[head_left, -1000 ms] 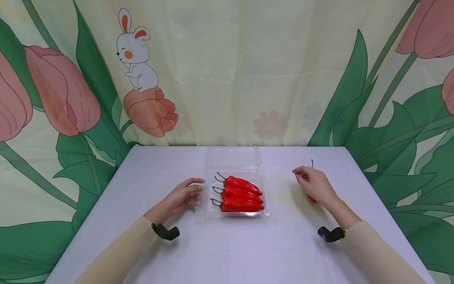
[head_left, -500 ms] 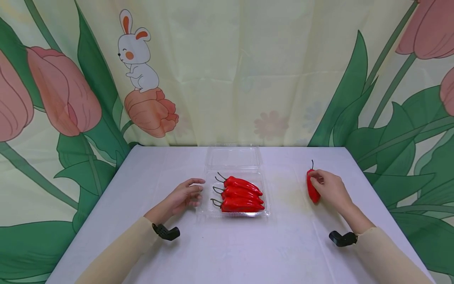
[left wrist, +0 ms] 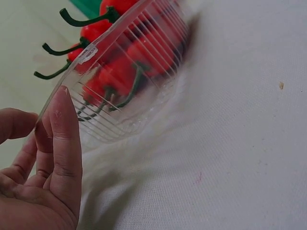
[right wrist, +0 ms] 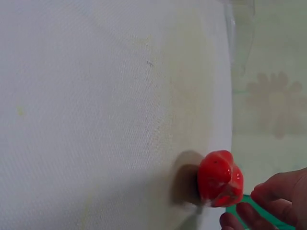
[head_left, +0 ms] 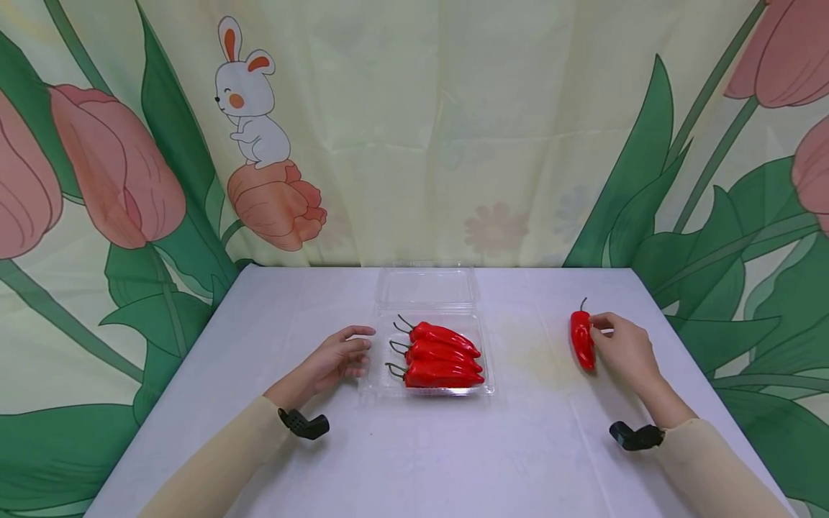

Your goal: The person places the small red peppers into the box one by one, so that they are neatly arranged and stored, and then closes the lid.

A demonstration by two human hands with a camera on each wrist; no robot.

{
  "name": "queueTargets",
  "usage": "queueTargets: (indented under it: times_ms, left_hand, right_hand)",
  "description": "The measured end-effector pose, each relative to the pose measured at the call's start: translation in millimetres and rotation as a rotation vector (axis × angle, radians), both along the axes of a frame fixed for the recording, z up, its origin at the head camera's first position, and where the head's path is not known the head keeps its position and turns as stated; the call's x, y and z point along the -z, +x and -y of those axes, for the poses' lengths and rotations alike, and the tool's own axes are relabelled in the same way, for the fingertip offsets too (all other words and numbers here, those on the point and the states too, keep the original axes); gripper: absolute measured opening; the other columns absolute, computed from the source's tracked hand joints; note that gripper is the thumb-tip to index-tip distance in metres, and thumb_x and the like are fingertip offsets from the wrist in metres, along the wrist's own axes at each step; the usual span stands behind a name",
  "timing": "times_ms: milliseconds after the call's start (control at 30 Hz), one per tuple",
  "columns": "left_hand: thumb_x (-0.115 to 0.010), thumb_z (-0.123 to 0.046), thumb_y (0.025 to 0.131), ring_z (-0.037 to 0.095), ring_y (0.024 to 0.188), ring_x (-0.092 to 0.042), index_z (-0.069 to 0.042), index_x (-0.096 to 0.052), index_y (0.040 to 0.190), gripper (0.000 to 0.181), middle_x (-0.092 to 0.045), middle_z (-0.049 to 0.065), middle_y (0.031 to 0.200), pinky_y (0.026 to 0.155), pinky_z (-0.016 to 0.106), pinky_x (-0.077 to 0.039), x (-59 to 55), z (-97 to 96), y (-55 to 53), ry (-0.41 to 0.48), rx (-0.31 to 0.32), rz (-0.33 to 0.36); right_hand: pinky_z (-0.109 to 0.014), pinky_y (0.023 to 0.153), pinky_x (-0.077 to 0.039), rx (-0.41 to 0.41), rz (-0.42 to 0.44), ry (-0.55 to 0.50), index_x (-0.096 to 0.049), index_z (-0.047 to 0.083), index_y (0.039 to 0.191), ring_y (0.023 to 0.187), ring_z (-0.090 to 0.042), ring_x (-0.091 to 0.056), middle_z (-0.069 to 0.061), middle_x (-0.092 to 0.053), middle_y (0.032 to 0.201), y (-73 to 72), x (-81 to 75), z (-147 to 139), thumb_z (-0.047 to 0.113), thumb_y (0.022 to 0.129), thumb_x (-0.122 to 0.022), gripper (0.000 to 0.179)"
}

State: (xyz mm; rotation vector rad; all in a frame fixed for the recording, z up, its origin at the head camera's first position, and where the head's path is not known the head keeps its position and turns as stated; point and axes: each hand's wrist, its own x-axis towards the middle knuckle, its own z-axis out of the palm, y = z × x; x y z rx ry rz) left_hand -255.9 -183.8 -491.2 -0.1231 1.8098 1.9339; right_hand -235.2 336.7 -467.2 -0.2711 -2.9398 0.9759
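My left hand (head_left: pixel 338 357) stays by the left edge of a lidded clear plastic box (head_left: pixel 487 367), fingers loosely bent; in the left wrist view its fingertips (left wrist: pixel 62 103) are right at the box rim. Inside, three glossy red chili peppers (head_left: pixel 442 374) lie stacked in a row, green stems to the left. Over on the right, another red chili pepper (head_left: pixel 581 341) lies on the table, stem pointing back. My right hand (head_left: pixel 627 351) is just to its right, loosely bent fingertips overlapping its edge; a small gap shows between fingers (right wrist: pixel 271 189) and pepper (right wrist: pixel 219 178) in the right wrist view.
The box's lid (head_left: pixel 426 288) is folded back behind it. A white cloth (head_left: pixel 479 453) covers the table. Behind the table's back edge hangs a printed curtain (head_left: pixel 505 144). Black wrist cameras (head_left: pixel 303 424) sit below both hands.
My right hand has moved right, off its place over the single chili pepper. That pepper has shifted slightly right and tilted a little. My left hand and the box have stayed in place.
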Motion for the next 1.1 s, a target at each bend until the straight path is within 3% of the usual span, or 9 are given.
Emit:
queueTargets:
  times_ms: [133,300,533,767,1100]
  left_hand:
    - [-0.059,-0.013,0.104,0.013,0.074,-0.062,-0.007,-0.048,0.143,0.04,-0.059,0.006,0.103,0.061,0.025,-0.058,0.4,0.1,-0.1,0.004,-0.003,0.002]
    - [-0.06,-0.014,0.104,0.013,0.074,-0.062,-0.007,-0.048,0.142,0.041,-0.059,0.006,0.102,0.061,0.024,-0.058,0.0,0.4,-0.1,0.009,-0.003,0.002]
    - [-0.059,-0.013,0.104,0.012,0.074,-0.062,-0.005,-0.048,0.143,0.041,-0.06,0.005,0.1,0.06,0.024,-0.058,0.6,0.5,0.9,0.003,0.003,-0.013]
    - [-0.057,-0.012,0.105,0.011,0.072,-0.062,-0.006,-0.048,0.142,0.039,-0.06,0.004,0.098,0.059,0.024,-0.057,0.3,-0.2,1.9,0.004,-0.003,-0.021]
    - [-0.06,-0.013,0.104,0.012,0.074,-0.062,-0.005,-0.047,0.143,0.042,-0.06,0.005,0.101,0.06,0.025,-0.057,0.1,-0.6,1.6,-0.006,-0.005,-0.017]
  right_hand:
    - [-0.053,0.086,-0.061,0.01,0.007,-0.01,-0.051,-0.008,0.14,0.118,-0.051,-0.052,-0.035,-0.054,0.135,-0.5,4.4,-7.2,0.018,0.101,-0.059,0.047]
    - [-0.047,0.083,-0.061,0.008,0.073,-0.026,-0.047,-0.012,0.141,0.116,-0.05,-0.054,-0.036,-0.053,0.133,-2.0,6.0,-9.9,0.022,0.101,-0.062,0.054]
    - [-0.045,0.084,-0.063,0.016,0.161,-0.063,-0.031,-0.012,0.15,0.118,-0.052,-0.054,-0.039,-0.048,0.137,-5.8,6.9,-7.9,0.027,0.101,-0.064,0.071]
    - [-0.047,0.089,-0.061,-0.009,0.17,-0.058,-0.037,-0.013,0.148,0.122,-0.052,-0.052,-0.04,-0.047,0.139,-11.2,9.1,-0.7,0.035,0.1,-0.065,0.073]
    - [-0.047,0.082,-0.063,0.001,0.141,-0.075,-0.038,-0.009,0.149,0.12,-0.052,-0.053,-0.038,-0.049,0.137,-14.2,11.0,11.5,0.025,0.096,-0.071,0.071]
